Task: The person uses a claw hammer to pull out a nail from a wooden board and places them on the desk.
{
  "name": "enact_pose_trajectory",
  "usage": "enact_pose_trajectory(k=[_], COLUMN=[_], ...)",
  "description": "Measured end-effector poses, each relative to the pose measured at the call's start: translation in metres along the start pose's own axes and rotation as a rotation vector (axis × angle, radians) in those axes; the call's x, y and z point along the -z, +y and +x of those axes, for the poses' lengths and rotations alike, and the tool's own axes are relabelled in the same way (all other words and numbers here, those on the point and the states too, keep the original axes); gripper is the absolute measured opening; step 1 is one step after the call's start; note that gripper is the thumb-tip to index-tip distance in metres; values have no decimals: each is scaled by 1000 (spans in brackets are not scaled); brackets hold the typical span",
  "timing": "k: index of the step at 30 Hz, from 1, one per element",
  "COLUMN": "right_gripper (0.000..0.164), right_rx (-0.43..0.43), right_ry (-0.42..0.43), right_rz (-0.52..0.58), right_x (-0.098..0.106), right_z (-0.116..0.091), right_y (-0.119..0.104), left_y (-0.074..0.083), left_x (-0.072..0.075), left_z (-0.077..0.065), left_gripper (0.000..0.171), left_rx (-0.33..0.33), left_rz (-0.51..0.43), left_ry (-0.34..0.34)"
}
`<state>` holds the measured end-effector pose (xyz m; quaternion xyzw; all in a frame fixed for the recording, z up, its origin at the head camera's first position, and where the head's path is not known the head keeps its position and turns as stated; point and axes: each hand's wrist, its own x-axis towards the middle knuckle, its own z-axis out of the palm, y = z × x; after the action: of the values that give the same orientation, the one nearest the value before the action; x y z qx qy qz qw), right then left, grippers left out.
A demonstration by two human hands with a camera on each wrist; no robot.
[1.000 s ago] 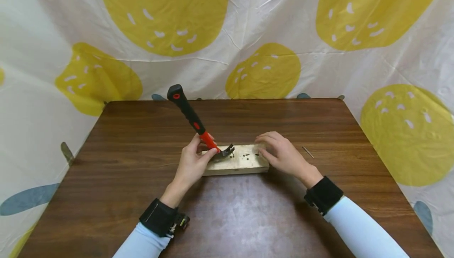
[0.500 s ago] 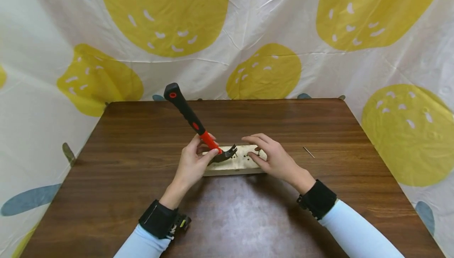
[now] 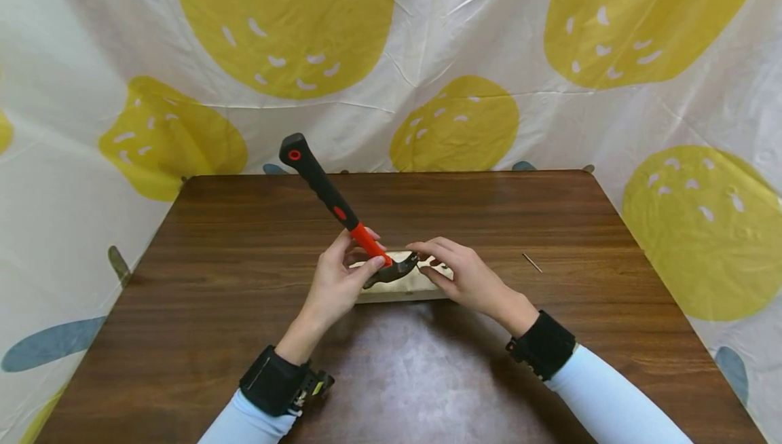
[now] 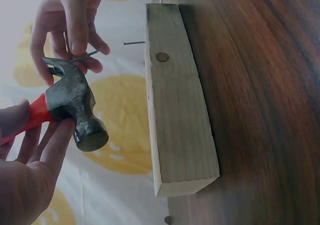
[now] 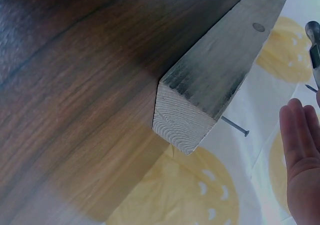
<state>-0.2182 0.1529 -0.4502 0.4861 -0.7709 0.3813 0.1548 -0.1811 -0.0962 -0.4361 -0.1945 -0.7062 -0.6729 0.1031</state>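
My left hand [image 3: 336, 281] grips a claw hammer [image 3: 320, 182] low on its red neck, right by the head. The black handle tilts up and to the left. In the left wrist view the steel hammer head [image 4: 70, 92] hangs beside the wooden block, its claw toward my right hand [image 3: 467, 278]. A thin nail [image 4: 90, 55] sticks out at the claw, between the fingertips of my right hand, which pinch it. Under both hands lies the wooden block [image 3: 403, 297], its top partly covered. Another nail [image 5: 235, 126] stands upright in the block near its right end.
A loose nail [image 3: 531, 263] lies on the brown wooden table [image 3: 550, 213], right of the block. A dark round spot [image 4: 162, 57] marks the block's front side. Behind the table hangs a white cloth [image 3: 342, 125] with yellow fruit prints.
My right hand has moved left from the block's right end to the hammer's claw, and its fingertips have closed on the nail there. The left hand has shifted slightly right with the hammer.
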Motion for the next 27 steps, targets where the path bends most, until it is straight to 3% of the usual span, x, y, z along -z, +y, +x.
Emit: enact_pose_trajectory(k=[16,27], right_gripper=[35,32], right_rx=[13,17], right_ry=[-6,-12], right_rz=[37,64], right_x=[1,-1], right_z=[-2,-4], right_y=[-6,-6], left_y=[4,1], left_x=[-3,-3], left_z=[-3,-3], left_gripper=[35,34], left_rx=[49,20], left_rz=[-3,43], left_ry=[-36,-70])
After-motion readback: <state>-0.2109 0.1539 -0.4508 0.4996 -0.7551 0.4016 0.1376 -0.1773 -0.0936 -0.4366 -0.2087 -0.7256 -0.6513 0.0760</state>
